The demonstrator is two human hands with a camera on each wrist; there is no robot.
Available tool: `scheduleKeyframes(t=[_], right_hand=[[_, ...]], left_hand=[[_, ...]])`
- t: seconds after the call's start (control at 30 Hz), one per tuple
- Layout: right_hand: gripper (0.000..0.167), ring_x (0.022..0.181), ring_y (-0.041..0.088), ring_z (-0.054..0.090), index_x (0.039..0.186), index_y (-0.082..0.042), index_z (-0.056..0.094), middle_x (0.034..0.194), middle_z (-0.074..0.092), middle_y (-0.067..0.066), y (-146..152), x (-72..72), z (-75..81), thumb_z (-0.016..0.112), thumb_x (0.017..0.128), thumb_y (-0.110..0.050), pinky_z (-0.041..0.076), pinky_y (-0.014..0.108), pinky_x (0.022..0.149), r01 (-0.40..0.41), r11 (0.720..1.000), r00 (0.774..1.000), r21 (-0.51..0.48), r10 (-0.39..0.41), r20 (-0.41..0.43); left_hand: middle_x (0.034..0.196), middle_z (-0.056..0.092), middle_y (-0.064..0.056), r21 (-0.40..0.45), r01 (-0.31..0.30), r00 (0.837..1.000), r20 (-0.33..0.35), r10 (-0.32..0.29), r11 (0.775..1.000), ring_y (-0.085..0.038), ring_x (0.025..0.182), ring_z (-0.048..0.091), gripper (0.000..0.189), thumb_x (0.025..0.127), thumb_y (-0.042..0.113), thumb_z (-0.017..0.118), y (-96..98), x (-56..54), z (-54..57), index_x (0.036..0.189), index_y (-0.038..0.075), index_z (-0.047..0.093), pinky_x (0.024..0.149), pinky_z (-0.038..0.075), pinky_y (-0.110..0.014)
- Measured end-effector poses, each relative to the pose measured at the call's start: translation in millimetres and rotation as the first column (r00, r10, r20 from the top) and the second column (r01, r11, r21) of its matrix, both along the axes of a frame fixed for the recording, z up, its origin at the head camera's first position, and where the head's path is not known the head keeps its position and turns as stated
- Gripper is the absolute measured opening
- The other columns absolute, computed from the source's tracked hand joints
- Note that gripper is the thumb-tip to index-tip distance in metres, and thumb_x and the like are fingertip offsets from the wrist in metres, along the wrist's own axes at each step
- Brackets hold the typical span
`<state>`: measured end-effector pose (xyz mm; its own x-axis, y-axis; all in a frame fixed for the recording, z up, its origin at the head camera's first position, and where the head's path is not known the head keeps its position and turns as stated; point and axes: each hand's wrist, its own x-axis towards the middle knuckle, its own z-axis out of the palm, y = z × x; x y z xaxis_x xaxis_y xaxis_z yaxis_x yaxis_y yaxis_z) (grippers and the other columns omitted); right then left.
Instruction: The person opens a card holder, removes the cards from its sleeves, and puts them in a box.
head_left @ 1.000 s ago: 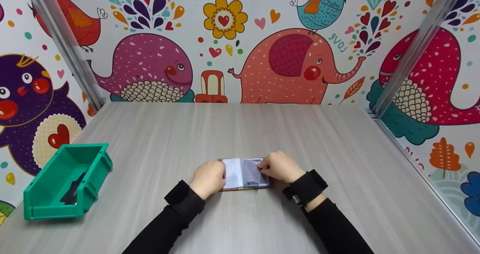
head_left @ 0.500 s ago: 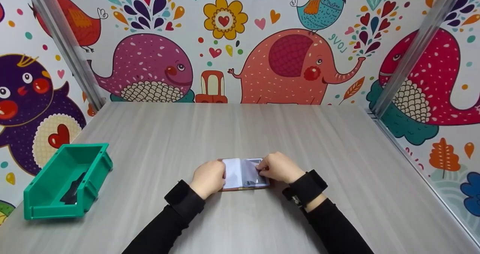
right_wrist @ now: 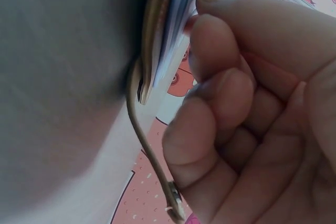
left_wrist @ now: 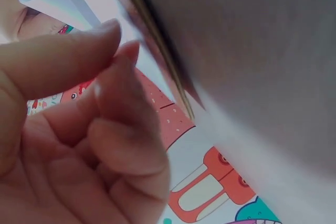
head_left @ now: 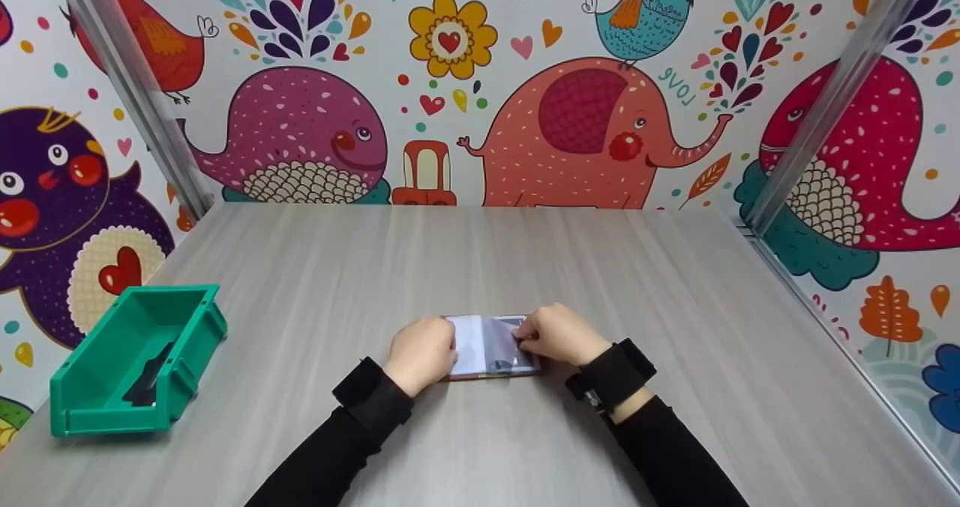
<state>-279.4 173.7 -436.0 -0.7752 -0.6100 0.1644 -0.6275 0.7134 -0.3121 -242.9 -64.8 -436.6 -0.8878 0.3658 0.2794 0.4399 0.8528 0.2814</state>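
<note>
A small card holder [head_left: 468, 348] lies open on the table, with white pages on the left and a clear plastic sleeve [head_left: 499, 348] on the right. My left hand [head_left: 421, 355] holds its left edge; in the left wrist view thumb and forefinger come together beside the cover edge [left_wrist: 152, 35]. My right hand [head_left: 562, 333] pinches the sleeve near the right edge, its other fingers curled. The right wrist view shows the stacked sleeves [right_wrist: 176, 24] and a tan strap [right_wrist: 149, 148] with a metal snap sticking out from the cover. The exact fingertip contact is partly hidden.
A green bin [head_left: 112, 421] stands on the table at the left, with a dark flat object [head_left: 148, 378] inside. Cartoon-printed walls [head_left: 315, 117] enclose the back and sides of the grey table [head_left: 480, 259]. Metal posts [head_left: 142, 109] stand at the back corners.
The right hand has drawn the clear sleeve slightly, and its curl and reflections have shifted. The left hand has moved a little to the right. The holder stays in place.
</note>
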Motion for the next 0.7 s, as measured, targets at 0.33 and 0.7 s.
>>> scheduleKeyframes(t=[0.33, 0.7], right_hand=[[0.018, 0.073, 0.014, 0.066, 0.097, -0.006, 0.079, 0.091, 0.075, 0.006, -0.2, -0.5, -0.5, 0.078, 0.079, -0.005, 0.052, 0.030, 0.066, 0.001, 1.000, 1.000, -0.006, -0.001, -0.003], [0.015, 0.065, 0.010, 0.057, 0.090, -0.009, 0.080, 0.081, 0.073, 0.000, -0.4, -1.0, -0.1, 0.076, 0.078, -0.002, 0.048, 0.027, 0.062, 0.013, 1.000, 1.000, -0.011, -0.013, 0.016]], left_hand=[[0.065, 0.059, -0.004, 0.120, 0.048, 0.990, -0.136, -0.031, 0.992, -0.023, 0.057, 0.057, 0.025, 0.081, 0.009, 0.071, 27.9, 2.5, 6.4, 0.061, 0.009, 0.056, 0.050, 0.045, -0.040], [0.063, 0.052, 0.004, 0.129, 0.145, 0.976, -0.179, -0.121, 0.981, -0.013, 0.055, 0.051, 0.021, 0.077, 0.011, 0.068, 51.7, 6.9, 5.7, 0.060, 0.014, 0.056, 0.048, 0.039, -0.029]])
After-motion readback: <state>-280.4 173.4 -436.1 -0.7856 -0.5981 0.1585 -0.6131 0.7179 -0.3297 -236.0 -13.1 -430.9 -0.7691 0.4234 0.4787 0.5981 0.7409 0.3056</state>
